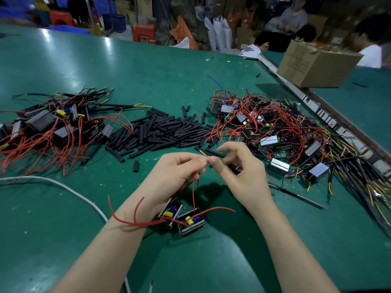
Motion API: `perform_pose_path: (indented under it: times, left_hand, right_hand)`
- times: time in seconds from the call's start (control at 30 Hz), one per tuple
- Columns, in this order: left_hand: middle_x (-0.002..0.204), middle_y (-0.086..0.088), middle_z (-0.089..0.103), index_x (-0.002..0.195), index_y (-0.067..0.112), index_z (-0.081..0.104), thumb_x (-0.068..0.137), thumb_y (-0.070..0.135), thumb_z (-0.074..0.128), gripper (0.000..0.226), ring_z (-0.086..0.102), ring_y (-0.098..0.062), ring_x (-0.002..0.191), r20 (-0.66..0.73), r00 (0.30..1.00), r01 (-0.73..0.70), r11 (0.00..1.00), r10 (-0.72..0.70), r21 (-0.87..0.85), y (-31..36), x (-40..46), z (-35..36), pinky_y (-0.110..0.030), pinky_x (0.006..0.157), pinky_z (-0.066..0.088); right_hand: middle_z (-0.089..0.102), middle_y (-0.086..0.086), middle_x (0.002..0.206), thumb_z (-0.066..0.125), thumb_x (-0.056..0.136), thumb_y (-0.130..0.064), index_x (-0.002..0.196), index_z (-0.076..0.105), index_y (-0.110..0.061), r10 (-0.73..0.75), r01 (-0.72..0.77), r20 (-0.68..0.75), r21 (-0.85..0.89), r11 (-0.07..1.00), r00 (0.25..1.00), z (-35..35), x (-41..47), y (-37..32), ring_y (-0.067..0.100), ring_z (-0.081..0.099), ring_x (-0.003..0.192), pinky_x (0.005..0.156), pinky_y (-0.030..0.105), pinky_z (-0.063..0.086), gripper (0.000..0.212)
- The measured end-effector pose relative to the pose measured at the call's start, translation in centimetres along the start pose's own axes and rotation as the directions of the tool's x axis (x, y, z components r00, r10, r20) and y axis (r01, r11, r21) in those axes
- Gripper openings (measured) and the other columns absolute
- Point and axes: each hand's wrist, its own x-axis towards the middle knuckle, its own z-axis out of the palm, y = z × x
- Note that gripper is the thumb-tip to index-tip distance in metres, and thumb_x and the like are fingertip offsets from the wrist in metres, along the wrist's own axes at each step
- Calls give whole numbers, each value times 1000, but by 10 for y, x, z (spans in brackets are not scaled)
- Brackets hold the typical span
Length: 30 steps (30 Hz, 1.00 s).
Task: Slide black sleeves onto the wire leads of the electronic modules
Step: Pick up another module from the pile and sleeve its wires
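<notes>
My left hand (179,172) pinched thin red wire leads (193,193); my right hand (241,172), fingertips meeting it, curled (sleeve unseen). I judged steady alignment mattered.

On the table (148,66), a heap of sleeves (160,131) lies at the middle; a pile of sleeved modules (48,125) lies to its left, and a larger tangle of modules and wire leads (281,132) to its right; a cardboard box (315,64) stands far right, beyond a divider rail (296,87); nearer than the sleeves, the left hand (177,172) and right hand (243,172) meet fingertip to fingertip above the table; two modules (182,216) sit side by side below them, close to the near edge; a cable (69,189) runs along the table at near left; stools (143,32) and seated people (296,17) are behind the table's far edge.
</notes>
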Motion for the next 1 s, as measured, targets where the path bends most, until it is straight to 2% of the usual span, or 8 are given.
perform_pose_path:
  times: [0.23, 0.37, 0.47, 0.63, 0.7, 0.8, 0.9, 1.0]
  left_hand:
    - [64, 14, 61, 83, 32, 71, 92, 15, 60, 22, 51, -1, 60, -19, 958, -271, 922, 287, 276, -1, -2, 5, -16, 62, 43]
    - [67, 13, 61, 91, 22, 71, 92, 15, 59, 14, 51, 0, 62, -48, 958, -266, 937, 284, 226, -4, -2, 9, -14, 63, 44]
    - [68, 12, 63, 92, 18, 71, 92, 15, 60, 12, 52, 3, 59, -134, 968, -198, 973, 213, 117, -7, -1, 14, -10, 62, 44]
    - [64, 15, 64, 87, 23, 68, 92, 14, 59, 13, 53, 4, 60, -201, 955, -200, 974, 217, 103, -6, 0, 14, -10, 62, 44]
    - [66, 14, 62, 85, 24, 68, 91, 16, 61, 12, 49, 5, 60, -209, 920, -261, 917, 331, 303, -8, -1, 15, -11, 62, 41]
    - [80, 9, 58, 91, 16, 69, 91, 16, 61, 8, 48, 0, 69, -135, 831, -341, 686, 540, 643, -10, -3, 15, -10, 66, 35]
    - [85, 6, 56, 92, 13, 67, 91, 13, 59, 8, 45, -2, 74, -63, 799, -372, 574, 598, 730, -10, -1, 13, -10, 70, 35]
    - [84, 8, 57, 91, 14, 68, 91, 12, 60, 8, 48, -1, 76, -81, 817, -368, 625, 570, 688, -9, 0, 12, -8, 71, 35]
  right_hand:
    - [56, -4, 67, 69, 85, -28, 85, 63, -27, 101, -108, 48, 170, 980, 994, -2, 3, -5, 7, 50, 63, 60, 13, 37, 6]
    - [61, 4, 74, 67, 85, -34, 85, 66, -27, 177, -189, 69, 260, 947, 982, -1, 3, -6, 7, 53, 68, 64, 17, 42, 7]
    - [66, -7, 81, 62, 88, -29, 92, 66, -30, 186, -208, 107, 254, 945, 977, 1, 4, -7, 8, 60, 78, 71, 28, 50, 5]
    - [64, -2, 84, 59, 93, -8, 97, 66, -32, 251, -301, 193, 298, 906, 948, -1, 3, -9, 10, 62, 65, 51, 22, 47, 25]
    - [65, 1, 84, 59, 93, -10, 97, 66, -29, 287, -336, 205, 271, 902, 936, -1, 2, -8, 12, 61, 60, 45, 25, 45, 21]
    - [64, 0, 83, 58, 94, -13, 97, 64, -29, 333, -386, 234, 240, 891, 913, 1, 2, -7, 13, 58, 52, 38, 23, 40, 17]
    - [63, -3, 79, 59, 93, -16, 97, 58, -29, 369, -431, 255, 258, 865, 894, 0, 2, -6, 15, 56, 46, 36, 21, 37, 14]
    - [65, -4, 81, 62, 92, -20, 90, 60, -31, 350, -412, 267, 231, 881, 898, -1, 2, -4, 14, 56, 46, 43, 18, 39, 12]
